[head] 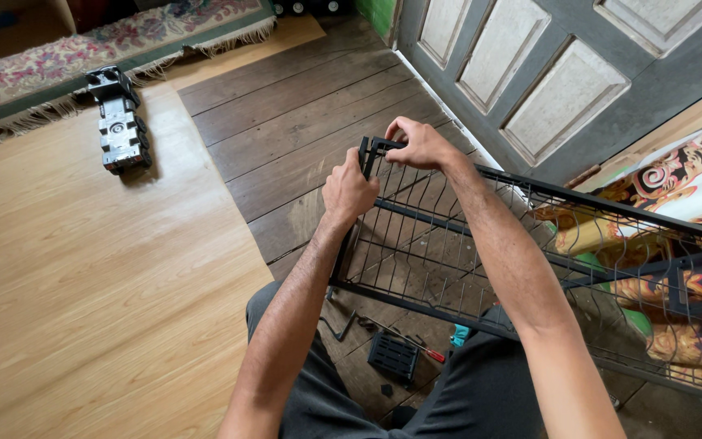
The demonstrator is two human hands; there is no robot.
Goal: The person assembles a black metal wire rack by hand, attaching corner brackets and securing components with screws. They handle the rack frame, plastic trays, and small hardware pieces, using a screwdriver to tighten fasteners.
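A black metal wire rack (530, 252) lies tilted across my lap, its frame running from the far corner toward the right. My left hand (348, 192) is closed around the rack's upright corner post. My right hand (421, 145) pinches the top corner of the frame just beyond it. What the fingers press there is hidden. Both hands are close together at the same corner.
A grey toy truck (120, 122) stands on the light wood floor at the far left, near a fringed patterned rug (58, 57). On the dark planks between my knees lie a hex key (340, 327), a red-handled screwdriver (416, 345) and a small black slotted part (393, 356). A panelled door (546, 81) rises at the right.
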